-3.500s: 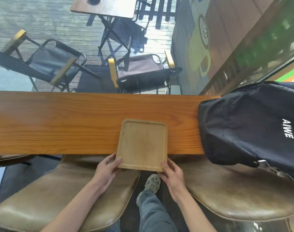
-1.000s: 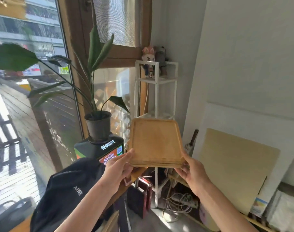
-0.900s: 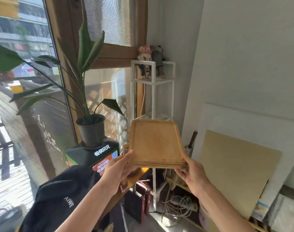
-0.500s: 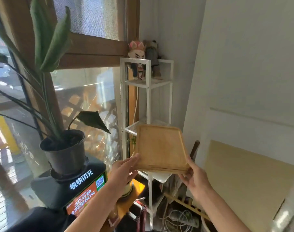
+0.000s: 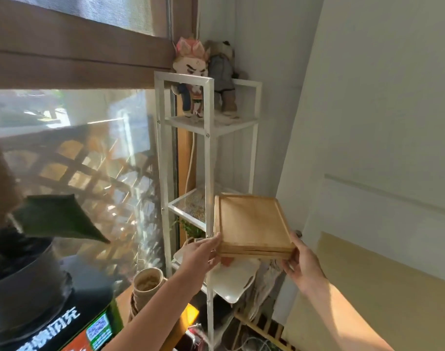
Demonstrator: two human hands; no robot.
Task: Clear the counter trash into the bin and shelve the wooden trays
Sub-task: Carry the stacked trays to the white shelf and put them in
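Trays: you hold a stack of wooden trays (image 5: pixel 251 224) level in front of the white metal shelf unit (image 5: pixel 208 153), its far edge at the mesh middle shelf (image 5: pixel 188 205).
Left hand (image 5: pixel 201 254): at 9 o'clock of the stack, your fingers pinch its near corner.
Right hand (image 5: pixel 301 266): at 4 o'clock, gripping the other near corner.
Top shelf: two plush dolls (image 5: pixel 203 77) at 12 o'clock.
Lower shelf: white dish (image 5: pixel 235 279) beneath the stack.
Counter side: paper cups (image 5: pixel 146 287) at 8 o'clock.
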